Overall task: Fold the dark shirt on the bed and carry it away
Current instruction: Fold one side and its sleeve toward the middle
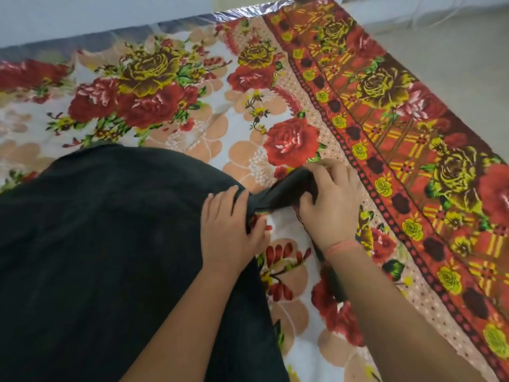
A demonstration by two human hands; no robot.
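Observation:
The dark shirt (104,244) lies spread over the left half of the bed (192,128), which has a floral cover. A narrow part of the shirt, seemingly a sleeve, stretches out to the right. My left hand (230,231) presses on the shirt's right edge where that part begins, its fingers curled over the cloth. My right hand (329,201) grips the end of that part, with dark fabric bunched under the fingers. A pink thread is tied around the right wrist.
The bed's patterned border (413,150) runs diagonally along the right side. Beyond it lies pale floor (454,45). A light wall (110,12) and a strip of shiny plastic (248,12) bound the bed's far edge.

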